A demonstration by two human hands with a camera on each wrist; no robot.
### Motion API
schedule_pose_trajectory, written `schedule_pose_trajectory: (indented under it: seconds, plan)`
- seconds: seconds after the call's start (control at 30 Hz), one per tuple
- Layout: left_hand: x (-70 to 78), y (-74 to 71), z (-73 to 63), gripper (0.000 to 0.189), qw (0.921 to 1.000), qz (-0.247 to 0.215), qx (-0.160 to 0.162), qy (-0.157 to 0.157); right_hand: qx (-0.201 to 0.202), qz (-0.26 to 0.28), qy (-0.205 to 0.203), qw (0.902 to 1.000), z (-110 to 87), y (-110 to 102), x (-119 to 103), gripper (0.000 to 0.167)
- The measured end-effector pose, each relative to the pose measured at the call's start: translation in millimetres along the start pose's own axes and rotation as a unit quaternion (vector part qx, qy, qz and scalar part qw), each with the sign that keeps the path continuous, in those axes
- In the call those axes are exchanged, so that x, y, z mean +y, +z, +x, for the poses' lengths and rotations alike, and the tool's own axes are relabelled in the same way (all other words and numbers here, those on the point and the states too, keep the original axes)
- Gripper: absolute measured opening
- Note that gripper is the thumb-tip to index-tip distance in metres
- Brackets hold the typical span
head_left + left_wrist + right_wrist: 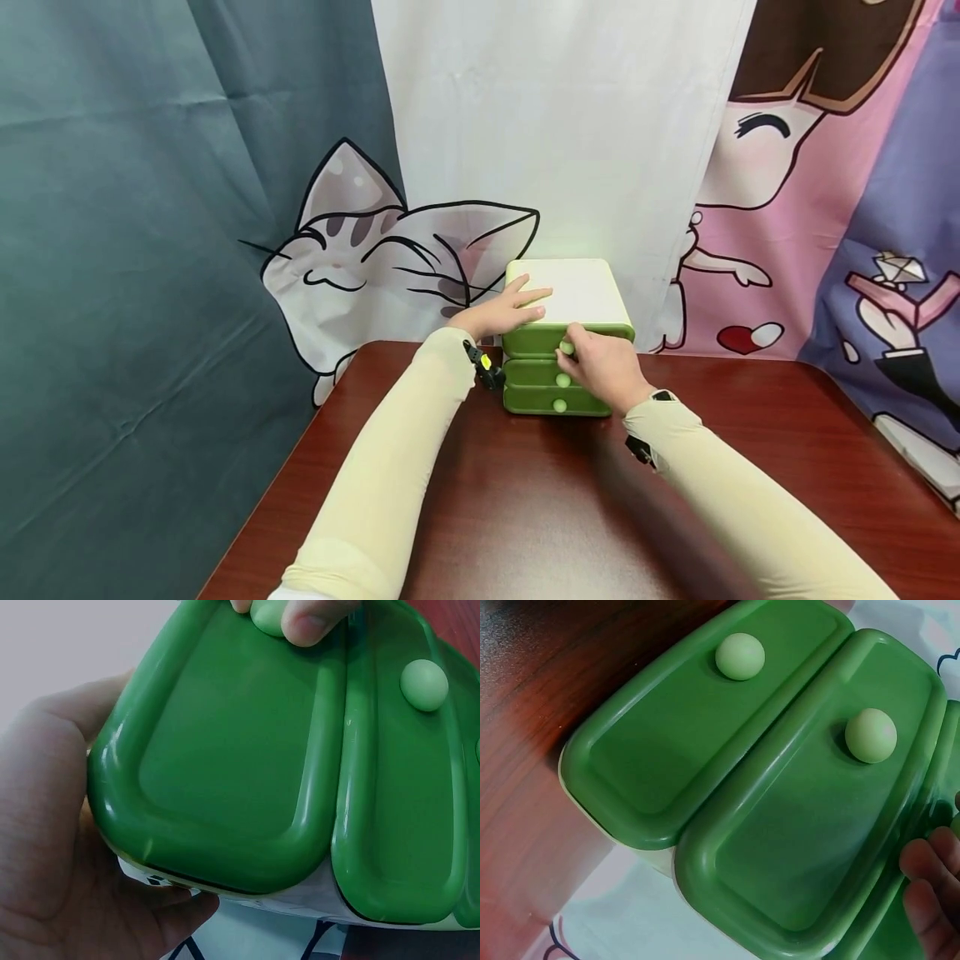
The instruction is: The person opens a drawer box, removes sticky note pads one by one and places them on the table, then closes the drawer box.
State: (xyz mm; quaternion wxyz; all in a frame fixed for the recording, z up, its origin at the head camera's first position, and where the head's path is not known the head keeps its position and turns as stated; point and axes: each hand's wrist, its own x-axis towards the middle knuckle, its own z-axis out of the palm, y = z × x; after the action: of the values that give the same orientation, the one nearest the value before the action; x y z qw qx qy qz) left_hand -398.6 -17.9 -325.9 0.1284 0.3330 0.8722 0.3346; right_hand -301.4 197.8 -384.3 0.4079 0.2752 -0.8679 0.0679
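A small green drawer box (577, 287) with a pale top stands at the far side of the table, its three drawer fronts facing me, each with a round light-green knob. My left hand (498, 314) rests at the box's upper left edge with spread fingers. The left wrist view shows that hand (45, 817) around the corner, some fingertips along the box's side. My right hand (607, 367) pinches the top drawer's knob (567, 347) between thumb and fingers. Below it, the middle knob (871, 736) and the bottom knob (740, 656) are untouched.
The box stands on a dark red-brown wooden table (555, 517). Right behind it hangs a printed curtain (585, 150) with cartoon cats and figures. Both forearms wear cream sleeves (390, 467) and dark wrist straps.
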Motion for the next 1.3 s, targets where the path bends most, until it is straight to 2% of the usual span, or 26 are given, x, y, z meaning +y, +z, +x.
schedule_pose_trajectory:
  seconds: [0.3, 0.53, 0.7, 0.87, 1.1, 1.3]
  plan:
    - [0.3, 1.6, 0.3, 0.054, 0.9997, -0.022, 0.014, 0.006, -0.004, 0.005, 0.002, 1.0, 1.4, -0.4, 3.1, 0.024]
    - [1.5, 1.1, 0.2, 0.056, 0.998, -0.061, 0.008, -0.014, 0.008, 0.008, 0.004, 0.9999, 5.1, -1.0, 3.2, 0.024]
    - [4.3, -0.6, 1.0, 0.055, 0.9971, -0.069, 0.01, -0.029, 0.007, 0.004, 0.005, 1.0, 6.0, -3.7, 2.4, 0.024]
    - [2.9, 0.3, 0.7, 0.055, 0.9976, -0.065, 0.012, -0.02, 0.004, 0.0, -0.006, 1.0, 2.0, -8.6, -1.9, 0.025]
    - [1.7, -0.2, -4.8, 0.052, 0.9995, -0.028, 0.013, 0.008, 0.016, -0.003, -0.019, 0.9997, -5.8, -14.6, -10.3, 0.026]
    - [1.6, 2.1, -5.5, 0.052, 0.9997, -0.014, 0.016, 0.015, 0.03, -0.005, -0.024, 0.9992, -13.9, -16.7, -14.2, 0.024]
